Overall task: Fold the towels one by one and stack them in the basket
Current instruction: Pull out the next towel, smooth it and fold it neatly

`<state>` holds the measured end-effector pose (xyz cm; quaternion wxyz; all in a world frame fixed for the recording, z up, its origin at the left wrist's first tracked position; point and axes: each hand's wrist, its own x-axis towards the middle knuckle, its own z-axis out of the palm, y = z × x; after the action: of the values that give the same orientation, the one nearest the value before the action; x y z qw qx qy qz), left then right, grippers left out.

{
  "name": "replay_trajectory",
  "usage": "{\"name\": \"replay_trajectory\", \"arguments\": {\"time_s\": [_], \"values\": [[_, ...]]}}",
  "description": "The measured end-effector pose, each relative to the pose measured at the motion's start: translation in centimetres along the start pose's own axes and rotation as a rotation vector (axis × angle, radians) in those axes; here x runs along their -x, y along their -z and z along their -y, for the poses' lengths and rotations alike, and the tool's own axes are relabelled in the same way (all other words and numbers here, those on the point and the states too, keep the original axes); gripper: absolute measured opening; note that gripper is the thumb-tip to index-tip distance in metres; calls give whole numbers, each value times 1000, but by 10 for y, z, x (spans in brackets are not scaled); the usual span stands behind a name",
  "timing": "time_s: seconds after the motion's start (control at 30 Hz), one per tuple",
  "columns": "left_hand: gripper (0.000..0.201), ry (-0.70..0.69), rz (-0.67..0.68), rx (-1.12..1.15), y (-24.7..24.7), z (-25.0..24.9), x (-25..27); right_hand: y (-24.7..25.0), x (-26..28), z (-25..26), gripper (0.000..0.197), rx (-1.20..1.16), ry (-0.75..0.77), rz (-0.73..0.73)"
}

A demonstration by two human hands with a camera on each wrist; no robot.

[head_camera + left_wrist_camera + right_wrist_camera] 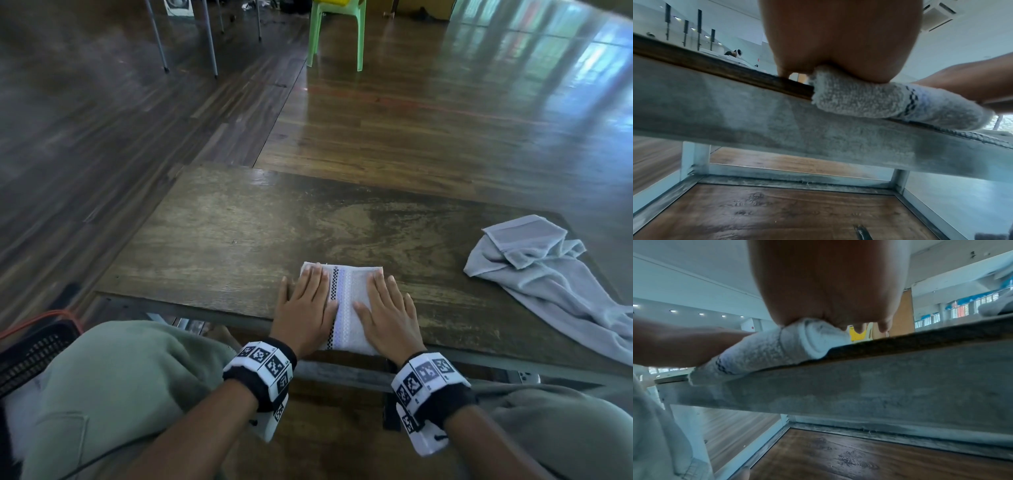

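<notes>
- Basket (32, 353) first, at your far left: the dark mesh one sits low beside your knee, off the table, well apart from the towels. You can't see whether anything is stacked inside, since only its rim and part of its wall show.
- Your left hand (303, 308) lies palm-down on the left half of the folded towel (346, 301). The fingers are straight and close together and the thumb is spread out onto the table (222, 222). That flat press looks meant to set the crease, not to grip.
- In the left wrist view the heel of the palm bears down on the towel's thick rolled edge (859, 97), which overhangs the table's near lip a little.
- The folded towel sits at the near edge of the table, right in front of you, with its checkered stripe running away from you between your 2 hands.
- Your right hand (387, 315) mirrors the left on the towel's right half, fingers straight and slightly fanned, pinching nothing.
- Judging from this, the fold is done and being flattened; next you would lift the bundle across to the basket.
- Farthest right, 1 grey towel (548, 274) lies crumpled and unfolded, trailing toward the table's right edge, waiting its turn.
</notes>
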<state>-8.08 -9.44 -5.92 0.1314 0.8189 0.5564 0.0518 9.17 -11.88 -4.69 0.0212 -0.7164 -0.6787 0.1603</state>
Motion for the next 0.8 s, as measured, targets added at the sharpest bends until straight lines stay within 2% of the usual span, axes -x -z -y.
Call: {"name": "replay_trajectory", "arguments": {"time_s": [0.17, 0.43, 0.6, 0.73, 0.8], "values": [[64, 44, -5, 63, -1, 2, -4, -7, 0, -3, 62, -52, 8, -49], [73, 115, 50, 26, 10, 5, -8, -8, -4, -14, 56, -53, -25, -102], [69, 231, 122, 109, 21, 16, -10, 8, -3, -28, 54, -113, -128, -148], [42, 256, -54, 170, 37, 22, -3, 27, 1, -30, 44, -92, -141, -176], [40, 287, -99, 243, 41, 21, 0, 32, 2, -26, 40, -117, -156, -160]]}}
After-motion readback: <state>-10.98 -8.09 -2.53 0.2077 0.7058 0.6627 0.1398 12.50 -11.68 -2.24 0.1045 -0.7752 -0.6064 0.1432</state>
